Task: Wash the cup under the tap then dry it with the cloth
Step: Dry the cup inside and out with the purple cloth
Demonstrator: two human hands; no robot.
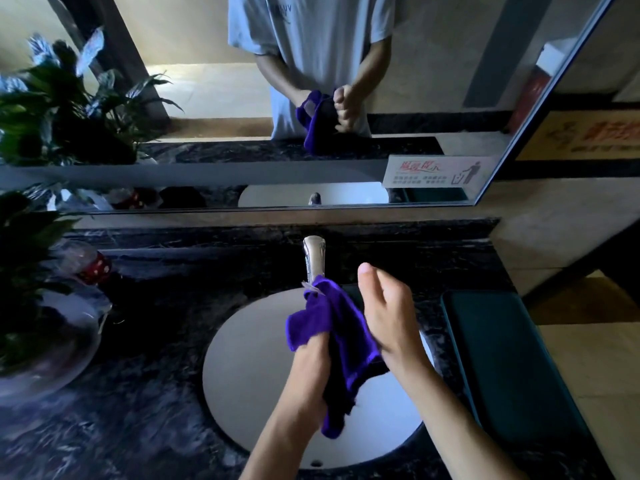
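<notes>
Above the white oval sink basin (249,358), which is set in the dark marble countertop (138,393), both hands hold a purple microfibre cloth (332,323). The left hand (311,372) grips the cloth from below, with the fingers hidden inside its folds. The right hand (384,313) presses on the cloth's right side, with thumb up. The cup is not visible, maybe wrapped inside. The cloth's long axis runs from the chrome tap (314,258) toward the basin's near edge. A dark green tray (512,358) lies at the countertop's right edge.
</notes>
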